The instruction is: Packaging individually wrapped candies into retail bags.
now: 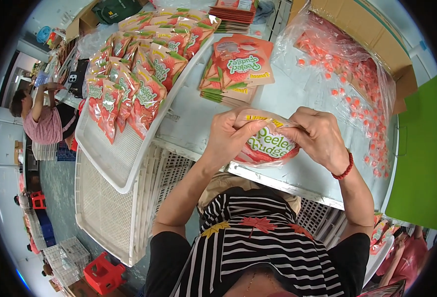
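Both my hands hold one filled orange and pink stand-up pouch (267,146) just above the near edge of the pale table (297,89). My left hand (230,133) pinches the pouch's top left corner. My right hand (317,136), with a red bead bracelet on its wrist, grips the top right part along the yellow zip strip. Just beyond my hands, a stack of flat empty pouches (235,69) of the same kind lies on the table.
A white perforated tray (114,158) on the left carries several filled pouches (139,74). More white trays (104,213) are stacked below it. A clear bag of small orange candies (357,74) sits in a cardboard box (376,34) at right. Another person (43,121) works at far left.
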`<state>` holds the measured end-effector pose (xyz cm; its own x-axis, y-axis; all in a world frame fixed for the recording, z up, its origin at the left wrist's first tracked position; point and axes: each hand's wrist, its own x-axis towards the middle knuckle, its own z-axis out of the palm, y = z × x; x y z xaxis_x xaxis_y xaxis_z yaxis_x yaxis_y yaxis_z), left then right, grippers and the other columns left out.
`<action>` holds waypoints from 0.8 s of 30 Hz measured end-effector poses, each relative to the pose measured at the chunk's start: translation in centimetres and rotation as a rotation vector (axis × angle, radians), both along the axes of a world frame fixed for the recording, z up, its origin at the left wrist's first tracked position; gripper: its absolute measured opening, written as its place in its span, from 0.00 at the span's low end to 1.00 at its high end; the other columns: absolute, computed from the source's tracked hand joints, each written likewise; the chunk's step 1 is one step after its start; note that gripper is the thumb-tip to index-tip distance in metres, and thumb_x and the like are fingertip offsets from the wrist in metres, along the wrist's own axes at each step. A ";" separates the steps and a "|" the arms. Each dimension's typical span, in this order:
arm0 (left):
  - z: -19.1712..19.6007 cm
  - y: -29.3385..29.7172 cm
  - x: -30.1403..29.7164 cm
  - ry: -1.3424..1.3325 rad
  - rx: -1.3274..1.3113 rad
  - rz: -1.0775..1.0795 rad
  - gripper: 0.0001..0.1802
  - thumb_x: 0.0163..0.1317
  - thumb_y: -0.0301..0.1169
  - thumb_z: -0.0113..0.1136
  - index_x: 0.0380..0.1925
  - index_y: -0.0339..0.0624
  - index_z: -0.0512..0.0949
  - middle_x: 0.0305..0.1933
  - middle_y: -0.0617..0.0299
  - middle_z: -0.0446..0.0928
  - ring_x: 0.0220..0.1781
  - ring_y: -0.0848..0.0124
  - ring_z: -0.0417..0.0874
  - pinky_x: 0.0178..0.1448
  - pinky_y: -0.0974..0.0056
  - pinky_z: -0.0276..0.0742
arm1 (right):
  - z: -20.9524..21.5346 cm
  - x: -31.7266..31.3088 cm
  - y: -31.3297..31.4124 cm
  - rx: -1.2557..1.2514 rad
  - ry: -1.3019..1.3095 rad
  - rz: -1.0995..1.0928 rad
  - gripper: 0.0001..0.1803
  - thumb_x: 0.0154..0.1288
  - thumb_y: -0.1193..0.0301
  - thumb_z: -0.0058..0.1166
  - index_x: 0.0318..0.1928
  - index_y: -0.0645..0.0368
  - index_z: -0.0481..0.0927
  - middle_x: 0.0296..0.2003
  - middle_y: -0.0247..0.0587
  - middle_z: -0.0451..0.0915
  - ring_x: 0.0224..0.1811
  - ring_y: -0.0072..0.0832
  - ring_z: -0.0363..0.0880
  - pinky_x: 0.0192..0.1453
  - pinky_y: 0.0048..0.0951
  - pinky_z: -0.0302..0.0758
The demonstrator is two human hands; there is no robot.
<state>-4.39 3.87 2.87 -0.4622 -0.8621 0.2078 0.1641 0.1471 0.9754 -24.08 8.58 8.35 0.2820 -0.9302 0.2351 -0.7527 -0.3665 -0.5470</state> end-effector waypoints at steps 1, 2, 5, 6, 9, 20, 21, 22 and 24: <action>-0.2 0.0 0.0 0.033 0.068 -0.009 0.06 0.58 0.25 0.60 0.35 0.36 0.82 0.32 0.61 0.82 0.30 0.78 0.79 0.36 0.71 0.74 | -0.1 0.2 -0.1 0.000 -0.001 0.004 0.10 0.53 0.71 0.63 0.29 0.67 0.78 0.23 0.43 0.75 0.22 0.37 0.75 0.26 0.32 0.71; -0.4 0.1 -0.1 0.034 0.070 -0.007 0.06 0.58 0.25 0.60 0.35 0.36 0.82 0.32 0.61 0.82 0.30 0.78 0.79 0.36 0.71 0.74 | -0.2 0.3 -0.2 -0.029 -0.029 0.037 0.11 0.53 0.71 0.63 0.29 0.67 0.78 0.23 0.43 0.74 0.22 0.38 0.74 0.26 0.32 0.70; -1.1 0.4 -0.1 -0.059 -0.293 0.083 0.07 0.58 0.26 0.60 0.35 0.36 0.82 0.31 0.60 0.82 0.29 0.77 0.79 0.35 0.71 0.74 | -0.6 0.9 -0.3 -0.050 -0.048 0.081 0.11 0.53 0.70 0.63 0.28 0.66 0.77 0.22 0.43 0.73 0.22 0.39 0.74 0.27 0.33 0.70; -1.3 0.5 -0.2 -0.102 -0.241 0.078 0.07 0.57 0.26 0.60 0.35 0.36 0.82 0.31 0.59 0.82 0.28 0.76 0.79 0.35 0.71 0.74 | -0.7 1.0 -0.3 -0.045 -0.040 0.094 0.12 0.53 0.69 0.63 0.28 0.66 0.77 0.22 0.44 0.73 0.23 0.40 0.74 0.27 0.34 0.70; -1.1 0.5 0.1 -0.162 -0.149 0.038 0.07 0.58 0.24 0.60 0.36 0.34 0.81 0.31 0.60 0.81 0.30 0.78 0.79 0.35 0.73 0.74 | -0.8 1.3 -0.3 -0.045 0.046 0.081 0.13 0.54 0.68 0.62 0.27 0.66 0.76 0.22 0.44 0.72 0.23 0.42 0.73 0.27 0.36 0.70; -0.6 0.2 -0.2 -0.093 -0.035 0.020 0.06 0.59 0.23 0.59 0.35 0.31 0.81 0.33 0.63 0.82 0.32 0.82 0.77 0.34 0.76 0.74 | 0.4 0.4 0.1 -0.065 0.164 0.036 0.12 0.53 0.67 0.61 0.30 0.64 0.77 0.25 0.44 0.72 0.25 0.41 0.75 0.29 0.36 0.71; -0.2 0.1 -0.2 -0.046 -0.054 0.037 0.07 0.60 0.25 0.59 0.36 0.32 0.81 0.32 0.63 0.82 0.31 0.81 0.78 0.34 0.75 0.75 | 1.2 0.4 0.1 -0.121 0.202 0.044 0.13 0.52 0.67 0.62 0.33 0.63 0.78 0.25 0.43 0.73 0.26 0.40 0.76 0.29 0.35 0.72; 0.0 0.0 -0.2 0.001 -0.073 0.054 0.09 0.60 0.26 0.59 0.37 0.32 0.81 0.32 0.63 0.82 0.29 0.81 0.78 0.34 0.74 0.75 | 2.0 0.5 0.1 -0.117 0.200 0.044 0.13 0.52 0.67 0.62 0.33 0.63 0.78 0.25 0.43 0.73 0.26 0.40 0.76 0.29 0.35 0.72; -1.2 -0.1 -0.2 0.106 0.081 0.059 0.08 0.60 0.24 0.58 0.36 0.32 0.81 0.32 0.64 0.82 0.29 0.82 0.77 0.33 0.75 0.74 | 3.7 0.9 0.2 -0.057 0.195 0.002 0.18 0.49 0.68 0.63 0.41 0.62 0.78 0.31 0.42 0.76 0.28 0.38 0.78 0.32 0.34 0.74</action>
